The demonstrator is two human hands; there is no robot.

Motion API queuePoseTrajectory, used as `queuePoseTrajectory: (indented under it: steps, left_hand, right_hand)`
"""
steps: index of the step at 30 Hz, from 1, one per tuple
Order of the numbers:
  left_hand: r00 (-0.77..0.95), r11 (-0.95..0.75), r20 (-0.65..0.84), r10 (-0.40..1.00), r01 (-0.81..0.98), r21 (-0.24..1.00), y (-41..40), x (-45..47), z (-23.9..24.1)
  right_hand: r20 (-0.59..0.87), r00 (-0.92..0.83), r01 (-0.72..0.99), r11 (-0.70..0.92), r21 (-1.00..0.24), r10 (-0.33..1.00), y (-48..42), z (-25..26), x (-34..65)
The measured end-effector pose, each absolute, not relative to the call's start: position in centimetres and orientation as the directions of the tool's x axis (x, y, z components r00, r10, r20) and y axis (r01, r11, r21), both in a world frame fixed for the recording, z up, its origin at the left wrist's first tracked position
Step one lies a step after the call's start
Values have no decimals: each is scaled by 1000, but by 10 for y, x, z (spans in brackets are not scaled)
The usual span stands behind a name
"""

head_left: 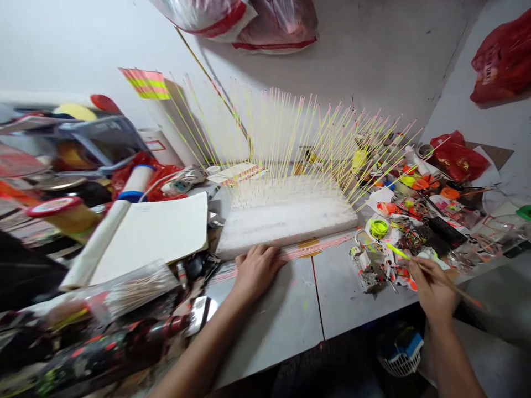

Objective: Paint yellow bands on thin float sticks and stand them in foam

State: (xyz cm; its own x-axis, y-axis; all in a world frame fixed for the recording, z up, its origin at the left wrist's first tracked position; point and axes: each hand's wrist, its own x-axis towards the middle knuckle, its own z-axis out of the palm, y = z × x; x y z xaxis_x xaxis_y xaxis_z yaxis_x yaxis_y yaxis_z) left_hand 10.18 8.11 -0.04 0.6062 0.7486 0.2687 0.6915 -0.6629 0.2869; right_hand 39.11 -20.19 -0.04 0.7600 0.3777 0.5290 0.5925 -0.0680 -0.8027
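Bare tabletop lay open at lower centre; a stick-studded foam block barred the middle, paint pots crowded the right, papers the left.

Left hand flat, palm down; right hand in a tight pinch.

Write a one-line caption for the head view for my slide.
Left hand touches a white block full of thin sticks; right hand holds a yellow-tipped stick beside small paint pots.

The sticks are showing yellow and pink, the foam block white, the desk grey, the plastic bags red.
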Motion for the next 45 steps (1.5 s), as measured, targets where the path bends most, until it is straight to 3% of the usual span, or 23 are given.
queuePoseTrajectory:
  steps: [3,7,13,19,34,45]
  left_hand:
    - [614,-641,187,767,720,264,94,93,-6]
    - [663,-710,267,700,605,360,107,90,-17]
    - [637,-711,333,696,542,448,108,87,-17]
    - [591,-678,346,729,552,486,104,87,-13]
    - [607,-712,382,697,524,468,93,92,-3]
    - [582,-738,458,672,469,486,85,92,-3]
  right_hand:
    - [542,703,652,-111,-750,461,-184,28,420]
    - [551,621,760,-256,-598,557,-151,51,451]
    - [481,622,778,-418,-469,618,-109,51,479]
    - [419,589,805,-455,-381,691,-93,46,480]
    - [447,665,747,-510,-426,599,-119,63,492]
    - [463,423,882,-238,-406,779,-131,57,466]
